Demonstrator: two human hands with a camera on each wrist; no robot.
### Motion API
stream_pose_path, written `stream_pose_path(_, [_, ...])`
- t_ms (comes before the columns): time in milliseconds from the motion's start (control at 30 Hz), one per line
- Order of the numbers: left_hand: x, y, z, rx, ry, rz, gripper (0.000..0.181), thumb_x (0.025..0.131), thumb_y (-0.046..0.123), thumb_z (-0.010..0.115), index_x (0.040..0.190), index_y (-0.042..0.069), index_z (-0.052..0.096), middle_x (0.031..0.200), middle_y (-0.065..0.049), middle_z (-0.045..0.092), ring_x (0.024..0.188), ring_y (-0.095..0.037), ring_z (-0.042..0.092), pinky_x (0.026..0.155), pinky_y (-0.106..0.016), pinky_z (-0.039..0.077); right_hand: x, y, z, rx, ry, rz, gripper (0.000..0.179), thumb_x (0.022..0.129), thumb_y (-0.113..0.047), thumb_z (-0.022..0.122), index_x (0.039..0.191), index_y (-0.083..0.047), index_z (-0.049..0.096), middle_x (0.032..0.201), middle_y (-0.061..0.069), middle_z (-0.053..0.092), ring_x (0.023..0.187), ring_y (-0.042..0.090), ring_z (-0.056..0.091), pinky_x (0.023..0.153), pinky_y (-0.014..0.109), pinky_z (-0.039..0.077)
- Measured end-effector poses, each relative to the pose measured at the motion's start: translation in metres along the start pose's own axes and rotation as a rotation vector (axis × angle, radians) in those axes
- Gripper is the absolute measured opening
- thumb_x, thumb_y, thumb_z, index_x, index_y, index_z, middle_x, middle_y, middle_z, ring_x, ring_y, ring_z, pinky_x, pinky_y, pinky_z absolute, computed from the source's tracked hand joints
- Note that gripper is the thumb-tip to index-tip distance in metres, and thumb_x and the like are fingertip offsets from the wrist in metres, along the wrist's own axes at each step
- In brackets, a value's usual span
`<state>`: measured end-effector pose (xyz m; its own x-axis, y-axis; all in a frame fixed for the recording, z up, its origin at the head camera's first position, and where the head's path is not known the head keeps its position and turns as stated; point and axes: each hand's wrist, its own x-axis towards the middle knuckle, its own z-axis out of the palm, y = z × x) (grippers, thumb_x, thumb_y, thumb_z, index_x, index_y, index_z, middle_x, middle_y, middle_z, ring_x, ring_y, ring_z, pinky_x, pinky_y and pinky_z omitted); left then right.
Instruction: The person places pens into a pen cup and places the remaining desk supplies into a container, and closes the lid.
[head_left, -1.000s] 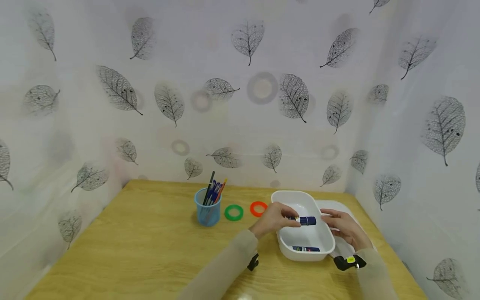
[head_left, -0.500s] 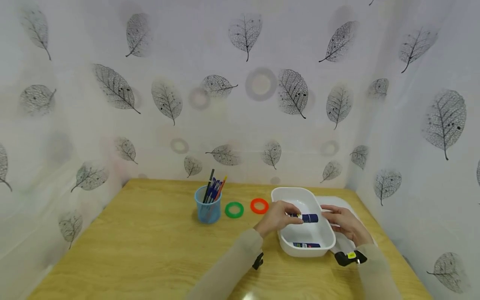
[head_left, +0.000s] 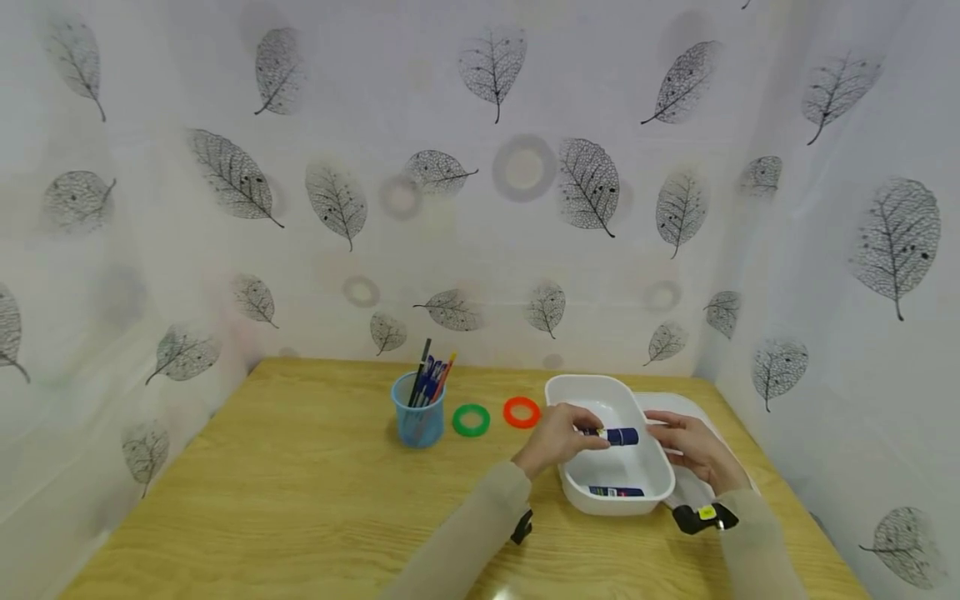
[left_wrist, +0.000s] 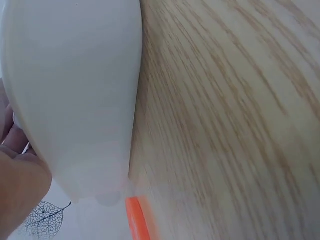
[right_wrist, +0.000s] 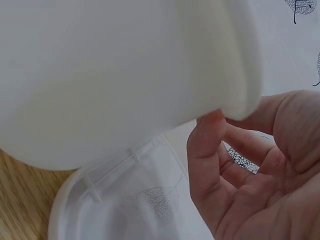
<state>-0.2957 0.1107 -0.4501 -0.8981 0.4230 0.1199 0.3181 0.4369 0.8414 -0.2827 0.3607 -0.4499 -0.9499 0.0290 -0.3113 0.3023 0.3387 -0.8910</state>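
My left hand reaches over the left rim of a white plastic box and pinches a dark blue glue stick by one end. The stick lies sideways within the box's outline; whether it touches the bottom I cannot tell. Another dark blue tube with a printed label lies along the near end inside. At the opposite side, my right hand holds the box's rim between thumb and fingers, as the right wrist view shows. From the left wrist, the box wall hides the fingertips and the glue stick.
A white lid lies on the wooden table right of the box, partly beneath it. To the left are a red ring, a green ring and a blue cup of pens. A leaf-patterned curtain closes the back.
The head view has tilted and shifted slightly. Both hands, the glue stick and the box keep nearly the same places relative to each other.
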Motion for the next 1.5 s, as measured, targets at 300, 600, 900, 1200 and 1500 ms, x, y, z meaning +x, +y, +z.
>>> stream_pose_path(300, [0.001,-0.003,0.001,-0.032,0.020,0.028,0.026,0.080,0.028,0.082,0.102,0.013,0.077,0.086,0.012,0.069,0.075,-0.003,0.055,0.068,-0.017,0.048,-0.001,-0.002,-0.001,0.001,-0.001,-0.010,0.065,0.096,-0.031,0.063,0.149,-0.001,0.038,0.122,0.005,0.066,0.094,0.012,0.063,0.078,0.031,0.054])
stream_pose_path(600, [0.003,-0.008,0.000,-0.083,0.006,0.076,0.016,0.091,0.021,0.071,0.102,0.011,0.077,0.087,0.010,0.071,0.074,-0.002,0.057,0.069,-0.016,0.050,-0.001,-0.001,-0.001,0.005,-0.002,-0.015,0.064,0.097,-0.030,0.062,0.149,-0.001,0.037,0.121,0.005,0.066,0.094,0.013,0.062,0.078,0.031,0.053])
stream_pose_path(900, [0.009,-0.020,-0.003,-0.203,-0.007,0.101,0.018,0.090,0.017,0.072,0.103,0.005,0.076,0.090,0.006,0.073,0.076,-0.002,0.059,0.072,-0.017,0.052,-0.001,0.003,0.000,-0.007,0.007,-0.022,0.064,0.097,-0.032,0.062,0.148,-0.002,0.039,0.118,0.001,0.067,0.094,0.013,0.062,0.078,0.031,0.052])
stream_pose_path(1200, [0.007,-0.025,-0.016,-0.338,-0.026,0.074,0.021,0.091,0.024,0.072,0.102,0.006,0.075,0.085,0.006,0.071,0.077,-0.010,0.062,0.074,-0.027,0.054,0.002,0.002,0.000,-0.012,0.010,-0.020,0.062,0.097,-0.032,0.062,0.147,-0.003,0.041,0.123,0.005,0.066,0.097,0.015,0.063,0.080,0.031,0.053])
stream_pose_path(1500, [0.003,-0.029,-0.027,-0.425,-0.073,0.133,0.016,0.089,0.022,0.073,0.092,0.006,0.075,0.082,0.001,0.071,0.082,-0.035,0.064,0.068,-0.027,0.052,0.001,0.003,0.000,-0.017,0.021,-0.018,0.061,0.097,-0.031,0.062,0.147,-0.002,0.041,0.122,0.006,0.066,0.097,0.015,0.062,0.079,0.032,0.053])
